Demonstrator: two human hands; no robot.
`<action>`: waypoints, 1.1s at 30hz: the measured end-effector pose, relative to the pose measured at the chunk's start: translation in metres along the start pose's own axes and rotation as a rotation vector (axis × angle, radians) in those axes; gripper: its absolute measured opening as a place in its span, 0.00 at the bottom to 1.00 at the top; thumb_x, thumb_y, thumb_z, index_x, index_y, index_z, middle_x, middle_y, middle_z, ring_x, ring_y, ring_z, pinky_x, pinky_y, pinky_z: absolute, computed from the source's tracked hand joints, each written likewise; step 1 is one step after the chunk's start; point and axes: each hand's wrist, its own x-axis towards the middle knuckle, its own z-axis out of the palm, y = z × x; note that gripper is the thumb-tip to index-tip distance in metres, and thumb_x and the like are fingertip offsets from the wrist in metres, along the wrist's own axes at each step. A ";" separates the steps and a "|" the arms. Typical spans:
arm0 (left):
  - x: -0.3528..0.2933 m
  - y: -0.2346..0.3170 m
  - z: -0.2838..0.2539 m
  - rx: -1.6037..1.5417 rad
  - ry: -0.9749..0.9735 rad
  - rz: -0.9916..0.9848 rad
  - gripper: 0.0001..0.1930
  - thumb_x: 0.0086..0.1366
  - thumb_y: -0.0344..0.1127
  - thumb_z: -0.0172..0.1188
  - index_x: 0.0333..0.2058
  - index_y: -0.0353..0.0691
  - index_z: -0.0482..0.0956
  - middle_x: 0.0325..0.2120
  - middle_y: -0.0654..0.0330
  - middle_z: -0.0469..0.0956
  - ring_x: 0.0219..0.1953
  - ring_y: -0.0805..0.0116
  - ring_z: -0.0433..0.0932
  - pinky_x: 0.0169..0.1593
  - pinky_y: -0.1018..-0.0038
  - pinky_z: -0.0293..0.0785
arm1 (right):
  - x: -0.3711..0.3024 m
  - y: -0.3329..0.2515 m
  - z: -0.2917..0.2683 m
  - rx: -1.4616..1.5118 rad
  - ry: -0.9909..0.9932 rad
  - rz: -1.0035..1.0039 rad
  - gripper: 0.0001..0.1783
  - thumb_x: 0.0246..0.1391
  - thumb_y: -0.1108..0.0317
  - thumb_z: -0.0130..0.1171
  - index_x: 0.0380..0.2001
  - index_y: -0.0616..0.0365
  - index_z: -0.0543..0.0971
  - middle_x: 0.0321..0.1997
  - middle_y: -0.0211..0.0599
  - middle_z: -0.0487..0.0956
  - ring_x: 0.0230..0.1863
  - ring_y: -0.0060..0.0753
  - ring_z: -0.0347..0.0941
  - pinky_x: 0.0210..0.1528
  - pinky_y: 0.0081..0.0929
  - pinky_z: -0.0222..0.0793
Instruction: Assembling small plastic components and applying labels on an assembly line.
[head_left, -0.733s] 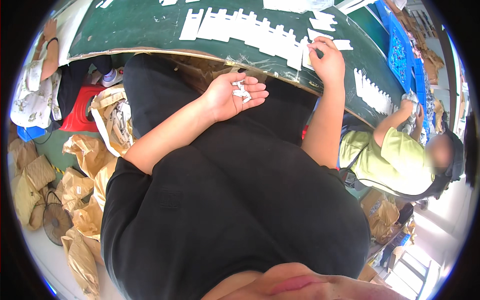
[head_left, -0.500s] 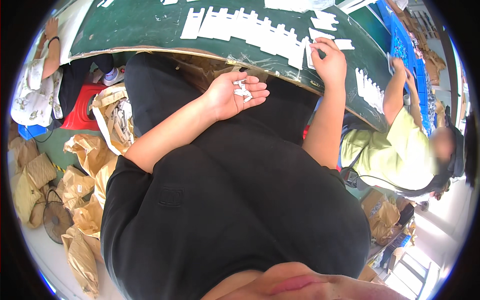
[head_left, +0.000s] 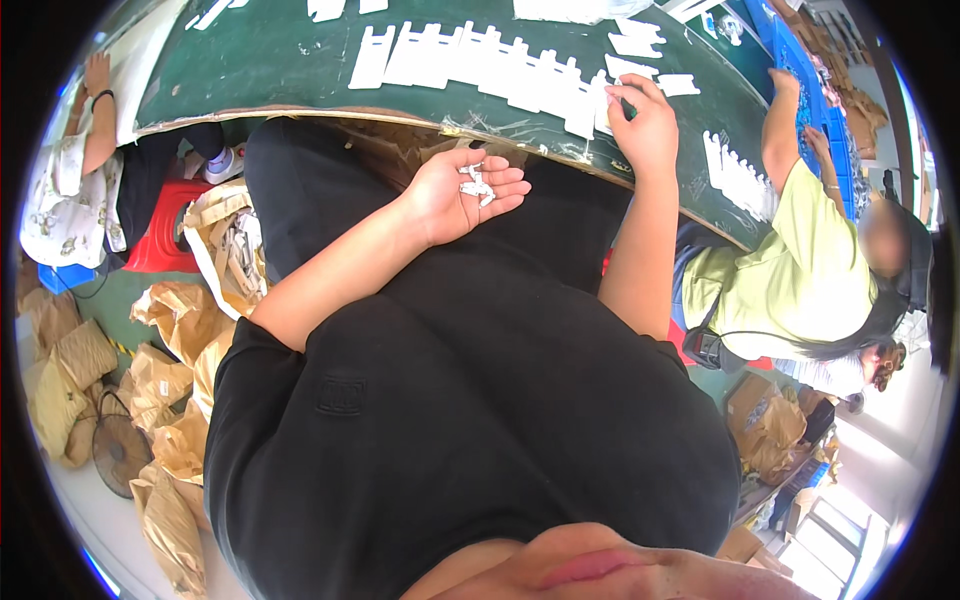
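Observation:
Palm up below the table edge, my left hand bears several small white plastic parts on its stretched-out fingers. My right hand is over the green table, thumb and forefinger pinched at the right end of a row of flat white notched plastic pieces. Whatever lies between those fingertips is too small or hidden to make out. The row's pieces lie side by side, partly overlapping, with prongs pointing away from me. A few loose white pieces lie beyond my right hand.
The green table has a worn front edge. More white pieces line its right side, near a co-worker in a yellow-green top. Blue bins stand beyond. Paper sacks and a fan are at left, near another person's arm.
My right hand stays pinched at the row's end; the view has shifted slightly. My left hand still holds the small parts. The co-worker at right has reached farther toward the blue bins.

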 end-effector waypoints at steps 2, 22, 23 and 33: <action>0.001 -0.001 -0.002 0.002 -0.011 0.001 0.19 0.80 0.38 0.38 0.42 0.31 0.76 0.45 0.43 0.81 0.54 0.44 0.81 0.62 0.52 0.78 | -0.001 -0.002 0.001 -0.004 0.008 0.004 0.09 0.55 0.61 0.65 0.39 0.41 0.89 0.54 0.20 0.83 0.45 0.38 0.84 0.47 0.35 0.79; 0.006 0.003 -0.002 0.011 -0.010 0.012 0.18 0.79 0.37 0.38 0.42 0.30 0.74 0.45 0.42 0.81 0.52 0.44 0.82 0.60 0.53 0.80 | 0.019 -0.004 -0.014 -0.126 -0.178 -0.071 0.05 0.56 0.64 0.65 0.35 0.49 0.85 0.44 0.26 0.83 0.42 0.41 0.82 0.42 0.37 0.77; 0.004 0.003 0.000 0.021 0.008 0.021 0.18 0.79 0.38 0.38 0.42 0.30 0.74 0.45 0.42 0.81 0.52 0.44 0.82 0.60 0.53 0.80 | 0.017 -0.003 -0.011 -0.154 -0.145 -0.088 0.05 0.57 0.64 0.65 0.36 0.49 0.85 0.45 0.25 0.82 0.42 0.41 0.81 0.42 0.37 0.76; 0.003 0.000 -0.002 0.040 -0.043 0.000 0.15 0.78 0.39 0.44 0.38 0.35 0.75 0.39 0.52 0.80 0.49 0.54 0.83 0.57 0.59 0.83 | 0.007 -0.005 -0.007 -0.108 -0.079 -0.085 0.04 0.57 0.66 0.65 0.36 0.49 0.85 0.48 0.25 0.82 0.42 0.42 0.82 0.42 0.37 0.77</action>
